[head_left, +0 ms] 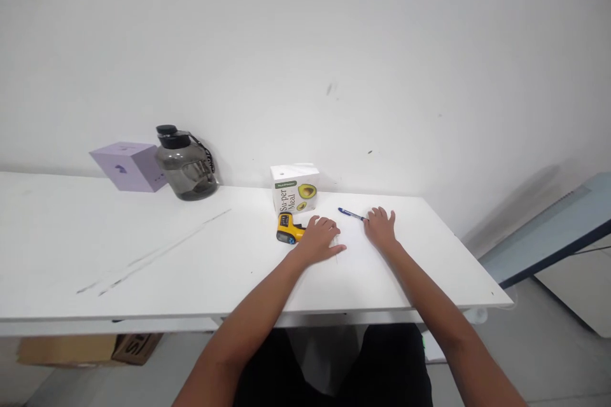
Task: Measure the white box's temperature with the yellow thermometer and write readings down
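Note:
My left hand (321,238) rests on the white tabletop with its fingers spread. It partly covers the handle end of a yellow and black infrared thermometer gun (285,229), lying on its side; I cannot tell whether the hand touches it. Thin faint lines show by the left thumb, too slight to identify. My right hand (380,227) lies on the table with fingers apart. A blue pen (351,213) points left from beside it, one end meeting the hand's edge. Behind the thermometer stands a white "Su-per Meal" box (294,187) with avocado pictures.
A grey translucent water jug (187,168) with a black lid and strap stands against the wall, beside a lilac box (131,167). The table (157,248) ends at right, near a leaning pale panel (554,229). A cardboard box (71,350) sits below.

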`<state>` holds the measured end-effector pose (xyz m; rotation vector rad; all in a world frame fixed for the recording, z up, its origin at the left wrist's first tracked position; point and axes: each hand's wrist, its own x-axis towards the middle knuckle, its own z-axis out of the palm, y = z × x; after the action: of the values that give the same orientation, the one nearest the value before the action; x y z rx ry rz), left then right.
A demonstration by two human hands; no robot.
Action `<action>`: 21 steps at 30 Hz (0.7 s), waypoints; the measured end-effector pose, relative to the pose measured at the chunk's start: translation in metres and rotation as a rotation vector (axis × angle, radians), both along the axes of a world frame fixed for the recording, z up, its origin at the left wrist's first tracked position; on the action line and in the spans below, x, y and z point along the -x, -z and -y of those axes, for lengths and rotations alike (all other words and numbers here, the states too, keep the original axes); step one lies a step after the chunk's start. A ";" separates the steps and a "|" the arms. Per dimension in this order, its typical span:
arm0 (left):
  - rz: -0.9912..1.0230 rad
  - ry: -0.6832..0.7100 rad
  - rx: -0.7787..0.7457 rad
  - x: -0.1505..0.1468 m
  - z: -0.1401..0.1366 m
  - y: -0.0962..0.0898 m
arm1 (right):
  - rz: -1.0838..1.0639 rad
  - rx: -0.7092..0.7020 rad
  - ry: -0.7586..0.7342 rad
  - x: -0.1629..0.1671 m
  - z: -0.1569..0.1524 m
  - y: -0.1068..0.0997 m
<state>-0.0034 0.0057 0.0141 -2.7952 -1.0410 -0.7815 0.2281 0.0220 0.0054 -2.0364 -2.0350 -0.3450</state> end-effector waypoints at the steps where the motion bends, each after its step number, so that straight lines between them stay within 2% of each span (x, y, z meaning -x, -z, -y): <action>1: -0.020 0.009 -0.005 0.000 -0.002 0.002 | 0.008 0.023 0.006 -0.004 -0.002 0.004; 3: -0.056 0.015 0.017 0.002 -0.006 0.004 | 0.020 0.003 -0.044 -0.008 -0.004 0.005; 6: -0.116 -0.003 0.075 0.004 -0.010 0.006 | -0.076 -0.183 -0.109 -0.008 0.000 -0.005; 8: -0.146 -0.007 0.100 0.004 -0.011 0.007 | -0.285 -0.300 -0.056 -0.005 0.006 -0.013; 10: -0.157 -0.006 0.114 0.003 -0.011 0.006 | -0.573 -0.343 0.001 0.000 0.015 -0.018; 12: -0.164 0.003 0.128 0.002 -0.010 0.004 | -0.856 -0.273 -0.020 0.007 0.024 -0.018; 14: -0.172 0.007 0.149 0.002 -0.010 0.000 | -1.033 -0.149 -0.115 0.017 0.032 -0.014; 18: -0.189 -0.006 0.230 0.003 -0.010 -0.007 | -1.085 0.088 -0.333 0.034 0.040 -0.006; 21: -0.198 -0.006 0.279 0.006 -0.011 -0.010 | -1.060 0.199 -0.466 0.040 0.043 -0.004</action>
<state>-0.0092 0.0172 0.0239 -3.0153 -1.2034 -0.3714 0.1883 -0.0210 0.0097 -1.2534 -1.7221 0.8619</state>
